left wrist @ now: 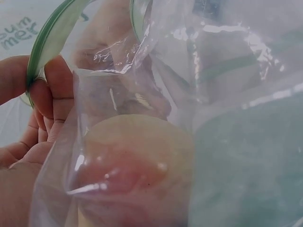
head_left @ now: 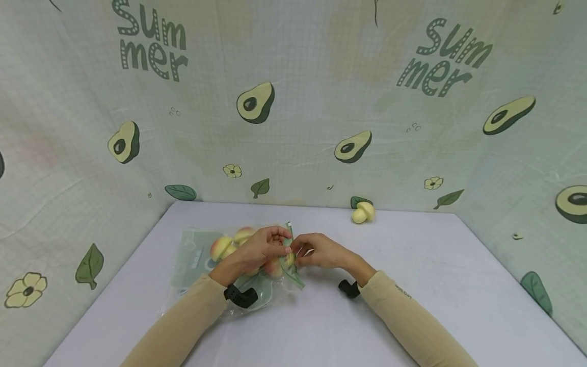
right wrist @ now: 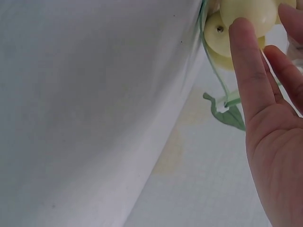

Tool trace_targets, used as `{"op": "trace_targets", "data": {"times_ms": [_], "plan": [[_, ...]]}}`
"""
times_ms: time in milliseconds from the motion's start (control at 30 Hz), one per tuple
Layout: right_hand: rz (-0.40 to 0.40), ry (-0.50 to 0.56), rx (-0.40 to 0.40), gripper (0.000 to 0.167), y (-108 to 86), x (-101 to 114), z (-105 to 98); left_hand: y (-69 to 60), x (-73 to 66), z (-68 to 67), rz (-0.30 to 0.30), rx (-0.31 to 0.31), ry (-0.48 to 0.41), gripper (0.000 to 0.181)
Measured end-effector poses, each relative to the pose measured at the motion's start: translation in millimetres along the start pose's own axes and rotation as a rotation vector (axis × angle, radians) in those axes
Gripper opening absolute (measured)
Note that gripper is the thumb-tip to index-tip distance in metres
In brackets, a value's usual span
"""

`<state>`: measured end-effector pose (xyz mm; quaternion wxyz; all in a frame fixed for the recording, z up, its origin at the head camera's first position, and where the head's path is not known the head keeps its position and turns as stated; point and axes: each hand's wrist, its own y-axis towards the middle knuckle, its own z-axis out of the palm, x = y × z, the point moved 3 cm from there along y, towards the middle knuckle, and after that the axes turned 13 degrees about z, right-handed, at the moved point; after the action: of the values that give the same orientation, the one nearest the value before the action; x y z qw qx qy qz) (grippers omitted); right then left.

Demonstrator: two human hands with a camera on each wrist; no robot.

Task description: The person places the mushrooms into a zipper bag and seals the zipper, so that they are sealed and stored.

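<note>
A clear zip bag (head_left: 190,260) with a green seal lies on the table, holding several mushroom-shaped pieces (head_left: 221,248) with yellow and reddish surfaces. My left hand (head_left: 261,248) pinches the green seal strip (left wrist: 35,61) at the bag's mouth, its fingertips curled over the edge. Facing it from the right, my right hand (head_left: 323,250) has its fingertips and thumb around a pale yellow mushroom (right wrist: 251,14) at that mouth. Through the plastic in the left wrist view, a reddish rounded piece (left wrist: 132,165) fills the middle. The bag and fingers partly hide the held mushroom.
Another pale yellow mushroom (head_left: 364,212) stands at the back of the white table (head_left: 403,265), near the rear cloth. A cloth backdrop (head_left: 302,102) with printed avocados encloses the back and both sides. Black wrist devices (head_left: 240,295) sit at both wrists.
</note>
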<state>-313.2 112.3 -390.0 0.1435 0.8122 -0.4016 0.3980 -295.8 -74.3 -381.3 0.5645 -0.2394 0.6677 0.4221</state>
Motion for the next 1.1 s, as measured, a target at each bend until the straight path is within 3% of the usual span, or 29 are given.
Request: {"op": "trace_targets", "data": {"times_ms": [433, 633, 1100], "plan": [[0.026, 0.03, -0.012, 0.034, -5.4, -0.9, -15.5, 0.6, 0.8, 0.1, -0.007, -0.004, -0.011, 0.037], [0.024, -0.002, -0.066, 0.033, -7.9, -2.6, -25.7, 0.3, -0.1, 0.8, -0.006, 0.0, 0.006, 0.033], [0.038, -0.05, -0.191, 0.029, -18.0, -5.8, -47.7, -0.3, 0.9, 0.9, -0.017, -0.001, -0.014, 0.047]]}}
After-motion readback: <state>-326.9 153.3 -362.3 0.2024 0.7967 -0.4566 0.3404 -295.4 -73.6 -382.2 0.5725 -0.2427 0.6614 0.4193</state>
